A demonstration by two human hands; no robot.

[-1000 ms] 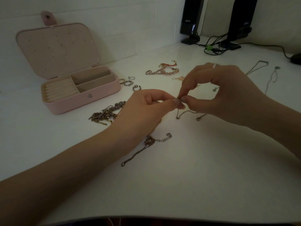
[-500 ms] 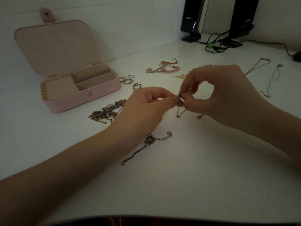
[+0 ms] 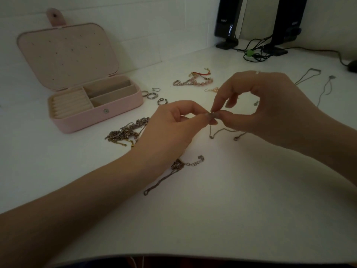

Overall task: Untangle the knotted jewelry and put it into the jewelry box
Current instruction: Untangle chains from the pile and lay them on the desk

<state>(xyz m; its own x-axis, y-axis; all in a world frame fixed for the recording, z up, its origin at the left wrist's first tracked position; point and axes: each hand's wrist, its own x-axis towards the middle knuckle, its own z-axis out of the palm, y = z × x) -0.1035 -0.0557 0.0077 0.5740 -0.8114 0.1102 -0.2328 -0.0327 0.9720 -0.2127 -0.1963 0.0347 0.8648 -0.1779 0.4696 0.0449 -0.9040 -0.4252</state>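
Head view: your hands meet above the white desk (image 3: 231, 209).
Left hand (image 3: 170, 130): pinching the thin chain (image 3: 222, 130).
Right hand (image 3: 270, 107): pinching it too.
Jewelry box (image 3: 100, 115): open, far left.

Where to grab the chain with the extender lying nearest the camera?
Pinch the clasp cluster of the chain, from above and from the right: it is the bulkiest part on the flat table, and the left hand crowds its left side.
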